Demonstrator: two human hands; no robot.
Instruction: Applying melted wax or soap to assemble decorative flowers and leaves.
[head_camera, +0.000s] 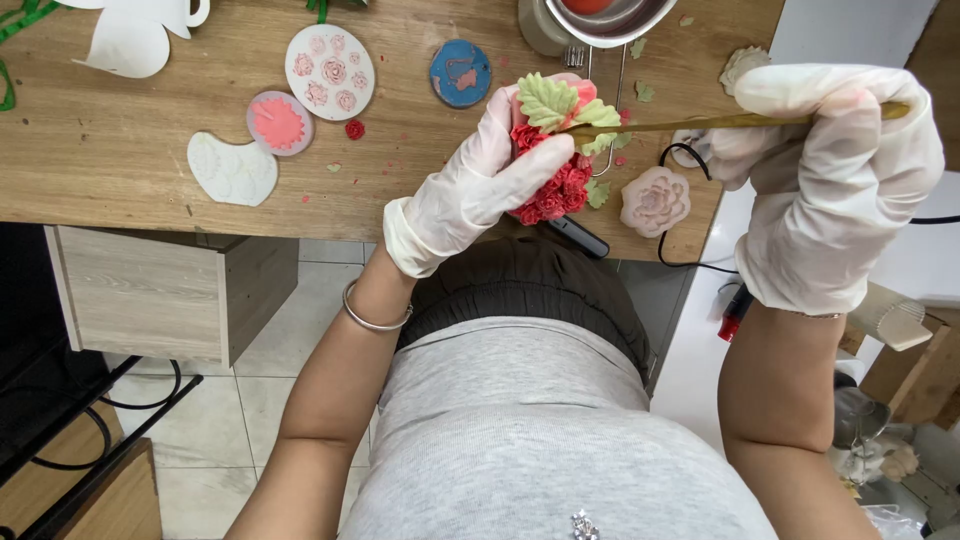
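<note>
1. Wooden tabletop (120, 150) fills the far side; its near edge runs above a pale drawer unit (160, 290), with tiled floor open below.
2. Far left lie a white mould (232, 168), pink mould (279, 123) and round flower mould (330, 71).
3. Left hand (480, 185), gloved, is clamped around a red flower cluster (552, 190) topped with green leaves (560, 105).
4. Right hand (830, 180), gloved, is closed on a thin stick (680, 124) whose tip touches the leaves, over the tabletop's right edge.
</note>
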